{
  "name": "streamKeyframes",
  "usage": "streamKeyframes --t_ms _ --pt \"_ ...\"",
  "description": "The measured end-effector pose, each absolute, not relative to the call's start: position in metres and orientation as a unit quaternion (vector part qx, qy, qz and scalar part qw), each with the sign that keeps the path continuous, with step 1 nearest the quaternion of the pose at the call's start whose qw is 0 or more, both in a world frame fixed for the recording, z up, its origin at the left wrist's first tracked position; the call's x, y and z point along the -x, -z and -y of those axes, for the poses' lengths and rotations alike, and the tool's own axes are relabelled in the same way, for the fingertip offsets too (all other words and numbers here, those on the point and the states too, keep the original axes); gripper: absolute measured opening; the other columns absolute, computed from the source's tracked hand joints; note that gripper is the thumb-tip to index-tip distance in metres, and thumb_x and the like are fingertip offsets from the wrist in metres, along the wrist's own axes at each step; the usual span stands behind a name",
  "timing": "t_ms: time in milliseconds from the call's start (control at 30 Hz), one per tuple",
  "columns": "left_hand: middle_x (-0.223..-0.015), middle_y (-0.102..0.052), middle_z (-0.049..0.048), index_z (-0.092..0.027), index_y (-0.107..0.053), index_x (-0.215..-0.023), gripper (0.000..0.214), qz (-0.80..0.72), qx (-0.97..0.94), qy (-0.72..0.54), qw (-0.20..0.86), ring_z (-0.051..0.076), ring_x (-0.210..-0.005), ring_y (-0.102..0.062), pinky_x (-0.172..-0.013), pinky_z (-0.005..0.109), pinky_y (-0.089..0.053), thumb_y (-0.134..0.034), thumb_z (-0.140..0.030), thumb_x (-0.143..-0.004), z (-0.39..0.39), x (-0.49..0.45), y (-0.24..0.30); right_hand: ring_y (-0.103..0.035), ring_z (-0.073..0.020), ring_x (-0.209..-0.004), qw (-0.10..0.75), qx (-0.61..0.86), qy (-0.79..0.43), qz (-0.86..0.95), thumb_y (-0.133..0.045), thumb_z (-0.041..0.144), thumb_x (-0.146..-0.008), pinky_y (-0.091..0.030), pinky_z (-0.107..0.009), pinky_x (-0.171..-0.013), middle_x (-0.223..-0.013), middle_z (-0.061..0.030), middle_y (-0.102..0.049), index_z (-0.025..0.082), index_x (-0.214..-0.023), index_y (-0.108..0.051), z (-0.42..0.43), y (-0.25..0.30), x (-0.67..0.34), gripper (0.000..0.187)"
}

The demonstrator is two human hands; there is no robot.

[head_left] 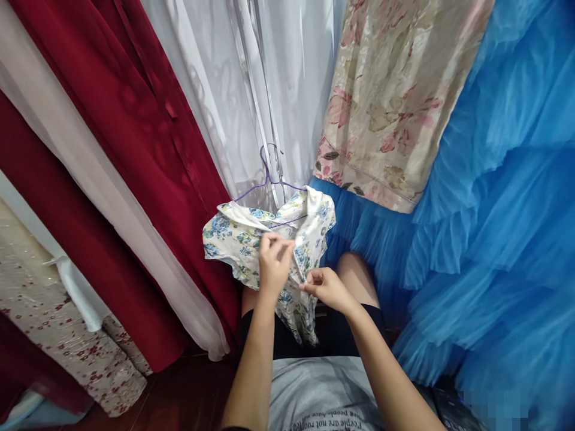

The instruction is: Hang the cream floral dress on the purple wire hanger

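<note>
A white blouse with blue flowers (242,245) hangs on a thin purple hanger (268,179) in front of my lap. My left hand (274,263) is at the middle of the blouse, below the neckline, its fingers pinched on the fabric of the front. Lower and to the right, my right hand (326,287) pinches the front edge of the same blouse between thumb and fingertips. The lower part of the blouse droops in folds between my thighs. Any small fastener under my fingertips is too small to make out.
Red drapes (135,120) and a sheer pale cloth (103,197) hang on the left, with white curtains (305,78) behind the hanger. A floral cloth (381,120) and blue ruffled tulle (503,239) hang close on the right. Dark floor (188,395) shows at lower left.
</note>
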State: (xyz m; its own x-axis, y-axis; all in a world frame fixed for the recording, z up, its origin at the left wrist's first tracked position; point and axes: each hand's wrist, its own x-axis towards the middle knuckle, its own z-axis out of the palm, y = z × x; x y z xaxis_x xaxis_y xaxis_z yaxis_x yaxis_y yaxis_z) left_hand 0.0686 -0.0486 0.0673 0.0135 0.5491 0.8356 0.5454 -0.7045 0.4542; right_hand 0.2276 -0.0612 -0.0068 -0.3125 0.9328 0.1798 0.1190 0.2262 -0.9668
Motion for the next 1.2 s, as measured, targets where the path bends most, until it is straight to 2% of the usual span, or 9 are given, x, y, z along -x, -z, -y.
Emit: streamKeyframes --t_ms 100,233,400,533,667,767,833,967,1200 --pt "-0.099 -0.054 0.0059 -0.019 -0.069 -0.081 0.015 -0.4 -0.674 -0.613 -0.102 0.021 -0.1 -0.057 -0.094 0.035 -0.049 -0.065 -0.027 -0.093 0.022 -0.067 -0.114 -0.035 -0.0089 -0.051 0.391 0.377 -0.509 0.668 -0.072 0.037 -0.074 -0.025 -0.024 -0.051 -0.052 0.0059 -0.041 0.02 -0.058 -0.045 0.069 0.006 -0.233 0.035" --pt "-0.1 -0.06 0.0067 -0.018 -0.067 -0.081 0.016 -0.434 -0.632 -0.607 -0.207 0.025 -0.107 -0.054 -0.099 0.042 -0.043 -0.065 -0.029 -0.093 -0.011 -0.058 -0.17 -0.042 -0.0102 -0.053 0.331 0.374 -0.494 0.712 -0.073 0.027 -0.072 -0.028 -0.024 -0.052 -0.054 0.0045 -0.047 0.019 -0.059 -0.048 0.086 0.017 -0.228 0.029" --pt "-0.095 -0.064 0.0042 -0.018 -0.061 -0.084 0.015 -0.404 -0.685 -0.573 -0.198 0.023 -0.103 -0.057 -0.098 0.039 -0.044 -0.06 -0.027 -0.096 -0.007 -0.034 -0.206 -0.047 -0.0113 -0.054 0.357 0.382 -0.53 0.667 -0.072 0.033 -0.079 -0.032 -0.023 -0.052 -0.056 0.003 -0.052 0.019 -0.064 -0.048 0.099 0.043 -0.221 0.031" --pt "-0.094 -0.067 0.0025 -0.021 -0.064 -0.081 0.011 -0.375 -0.802 -0.448 -0.126 0.022 -0.101 -0.059 -0.096 0.037 -0.044 -0.065 -0.026 -0.092 0.018 -0.031 -0.18 -0.045 -0.0111 -0.054 0.349 0.388 -0.518 0.678 -0.073 0.032 -0.079 -0.031 -0.023 -0.053 -0.057 0.0039 -0.051 0.019 -0.065 -0.048 0.095 0.047 -0.225 0.031" --pt "-0.089 -0.064 0.0033 -0.021 -0.064 -0.085 0.019 -0.445 -0.794 -0.394 -0.127 0.023 -0.09 -0.06 -0.083 0.035 -0.046 -0.078 -0.033 -0.081 0.023 -0.033 -0.139 -0.045 -0.0115 -0.056 0.347 0.39 -0.497 0.693 -0.07 0.033 -0.081 -0.032 -0.023 -0.055 -0.058 0.0032 -0.051 0.019 -0.063 -0.048 0.096 0.045 -0.223 0.032" --pt "-0.085 -0.064 0.0037 -0.022 -0.062 -0.086 0.013 -0.496 -0.774 -0.366 -0.143 0.023 -0.084 -0.06 -0.076 0.034 -0.045 -0.072 -0.03 -0.086 0.015 -0.033 -0.122 -0.044 -0.0116 -0.056 0.344 0.383 -0.499 0.697 -0.069 0.033 -0.081 -0.031 -0.024 -0.055 -0.058 0.0033 -0.05 0.02 -0.063 -0.046 0.1 0.044 -0.219 0.032" --pt "-0.086 -0.065 0.0058 -0.021 -0.062 -0.086 0.006 -0.5 -0.783 -0.331 -0.168 0.025 -0.087 -0.061 -0.078 0.036 -0.045 -0.063 -0.024 -0.091 0.01 -0.034 -0.117 -0.044 -0.0115 -0.057 0.339 0.382 -0.497 0.702 -0.068 0.031 -0.081 -0.03 -0.024 -0.055 -0.058 0.0034 -0.05 0.02 -0.063 -0.046 0.102 0.043 -0.217 0.031" --pt "-0.094 -0.067 0.0113 -0.019 -0.062 -0.089 0.011 -0.488 -0.805 -0.261 -0.215 0.029 -0.095 -0.06 -0.085 0.039 -0.043 -0.053 -0.019 -0.095 0.01 -0.038 -0.112 -0.041 -0.0112 -0.057 0.335 0.393 -0.479 0.71 -0.066 0.029 -0.082 -0.029 -0.024 -0.055 -0.058 0.004 -0.046 0.02 -0.063 -0.045 0.102 0.042 -0.216 0.03" --pt "-0.093 -0.069 0.0114 -0.019 -0.061 -0.093 0.017 -0.529 -0.785 -0.271 -0.176 0.031 -0.093 -0.062 -0.085 0.041 -0.044 -0.065 -0.035 -0.091 0.012 -0.043 -0.107 -0.042 -0.0112 -0.059 0.341 0.388 -0.487 0.704 -0.066 0.029 -0.082 -0.031 -0.023 -0.055 -0.059 0.0041 -0.046 0.019 -0.063 -0.045 0.104 0.046 -0.214 0.03"
